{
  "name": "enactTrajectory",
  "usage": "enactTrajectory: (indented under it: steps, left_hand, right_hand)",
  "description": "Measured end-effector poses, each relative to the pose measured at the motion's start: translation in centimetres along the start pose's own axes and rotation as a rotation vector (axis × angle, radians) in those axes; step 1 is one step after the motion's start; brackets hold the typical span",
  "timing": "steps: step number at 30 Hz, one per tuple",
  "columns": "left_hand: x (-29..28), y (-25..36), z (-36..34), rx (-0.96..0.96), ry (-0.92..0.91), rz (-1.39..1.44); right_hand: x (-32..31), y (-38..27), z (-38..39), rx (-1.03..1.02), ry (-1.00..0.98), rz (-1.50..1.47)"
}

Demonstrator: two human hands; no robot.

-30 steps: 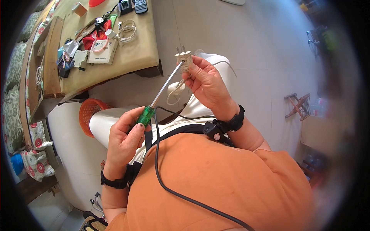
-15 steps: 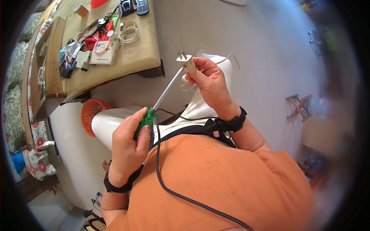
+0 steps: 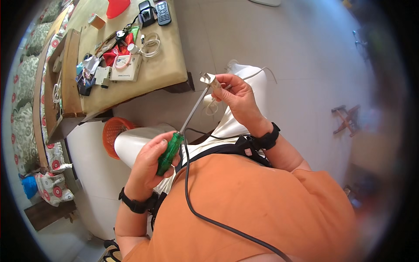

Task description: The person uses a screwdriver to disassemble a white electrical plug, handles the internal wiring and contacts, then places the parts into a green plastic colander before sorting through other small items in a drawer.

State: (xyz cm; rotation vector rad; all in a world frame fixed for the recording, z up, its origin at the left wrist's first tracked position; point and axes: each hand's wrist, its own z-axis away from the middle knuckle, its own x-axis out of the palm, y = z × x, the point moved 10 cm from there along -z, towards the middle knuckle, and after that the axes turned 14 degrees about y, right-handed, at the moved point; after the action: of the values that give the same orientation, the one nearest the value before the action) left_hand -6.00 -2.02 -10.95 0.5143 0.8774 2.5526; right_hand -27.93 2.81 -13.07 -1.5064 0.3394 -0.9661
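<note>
head view, clock taken from its centre. your left hand (image 3: 148, 161), at 8 o'clock, is closed around the green handle of a screwdriver (image 3: 166, 159); the shaft points toward 1 o'clock. the grip sits on the handle alone, presumably for turning control, and leaves the shaft unobstructed.

your right hand (image 3: 241, 95), at 1 o'clock, pinches a white plug (image 3: 213, 81) between thumb and fingers. the plug is at 12 o'clock, its prongs directed away from your fingers, which appears to expose its near side to the tool. the tip appears to meet that side; whether it is seated in anything cannot be determined. this hold likely braces the plug against the tip's push.

a pale cord (image 3: 255, 75) trails beyond your right hand. a dark cable (image 3: 187, 187) passes beside the handle and down your shirt toward 5 o'clock, seemingly slack enough to leave both hands free.

at 10 o'clock, a white box (image 3: 126, 69) and a coiled cable (image 3: 151, 46) lie on the table (image 3: 163, 65), apart from your hands. an orange basket (image 3: 111, 139) stands at 9 o'clock.
</note>
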Motion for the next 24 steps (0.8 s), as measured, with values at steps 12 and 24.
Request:
enactTrajectory:
  steps: [12, 24]
  left_hand:
    - [0.5, -2.9, 0.4, -0.379, -0.243, -0.037]
    - [0.1, -0.9, -0.2, -0.226, -0.172, -0.160]
  right_hand:
    - [1.3, -0.1, 0.3, 0.020, -0.091, -0.083]
    - [1.9, 0.0, 0.0, 0.009, -0.115, -0.071]
